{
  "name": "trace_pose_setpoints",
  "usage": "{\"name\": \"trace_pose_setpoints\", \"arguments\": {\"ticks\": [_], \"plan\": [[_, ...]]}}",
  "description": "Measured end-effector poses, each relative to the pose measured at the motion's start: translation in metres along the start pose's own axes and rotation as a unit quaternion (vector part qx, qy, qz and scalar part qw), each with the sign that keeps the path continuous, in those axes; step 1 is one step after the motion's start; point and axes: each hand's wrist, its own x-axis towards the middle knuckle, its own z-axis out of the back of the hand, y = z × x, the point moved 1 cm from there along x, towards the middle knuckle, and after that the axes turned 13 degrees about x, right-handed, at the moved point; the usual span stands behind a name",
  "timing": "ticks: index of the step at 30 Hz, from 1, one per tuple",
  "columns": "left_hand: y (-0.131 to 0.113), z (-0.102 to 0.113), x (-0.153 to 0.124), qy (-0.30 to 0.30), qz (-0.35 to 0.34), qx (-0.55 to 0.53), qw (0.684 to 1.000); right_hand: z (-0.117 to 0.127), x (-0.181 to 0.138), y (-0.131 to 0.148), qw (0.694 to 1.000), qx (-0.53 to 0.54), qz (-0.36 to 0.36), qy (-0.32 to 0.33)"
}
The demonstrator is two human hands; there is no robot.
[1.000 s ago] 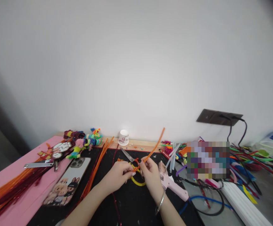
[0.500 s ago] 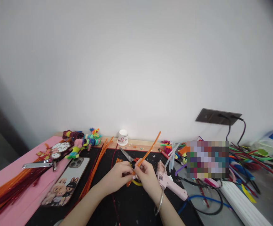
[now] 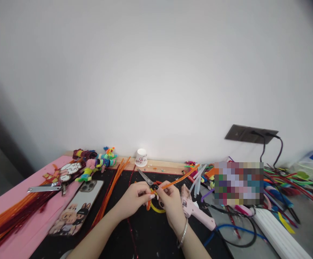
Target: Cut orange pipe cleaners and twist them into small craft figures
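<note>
Hard to make out: the spot where the fingertips meet. Knuckles cover part of the orange pipe cleaner (image 3: 185, 177), and a short orange bit hangs below the left thumb; cannot tell whether it is the same piece. A yellow loop (image 3: 158, 210) lies half under the hands; cannot tell if it belongs to the scissors (image 3: 145, 177), whose near end is covered. At right, a patch (image 3: 239, 183) is blurred into blocks, contents unreadable. Both forearms run off the near edge.

Left hand (image 3: 139, 196): thumb and forefinger pinched on the near end of the pipe cleaner. Right hand (image 3: 170, 199): thumb and fingers closed around it just to the right. Its free end slants out to the far right.

Scissor blades point far and left, just beyond the fingers. Pink glue gun (image 3: 198, 215) close beside the right hand, on that side's path. Pale glue sticks (image 3: 199, 180) beyond it. White paper cup (image 3: 141, 157) at the far edge, by the wall. Left of the hands: loose orange stems (image 3: 110, 194), then a phone (image 3: 77, 210) on the black mat (image 3: 153, 239).
</note>
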Motion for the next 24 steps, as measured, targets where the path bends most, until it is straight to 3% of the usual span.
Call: {"name": "trace_pose_setpoints", "arguments": {"ticks": [7, 12, 24], "plan": [[0.004, 0.003, 0.002, -0.044, 0.046, -0.108, 0.992, -0.003, -0.003, 0.003, 0.998, 0.064, -0.016, -0.014], [0.008, -0.003, 0.003, -0.017, 0.109, -0.172, 0.979, 0.0, -0.001, 0.0, 0.999, 0.046, -0.011, -0.018], [0.011, -0.002, 0.005, -0.065, 0.112, -0.184, 0.975, -0.004, -0.006, 0.002, 0.999, 0.01, -0.031, 0.009]]}}
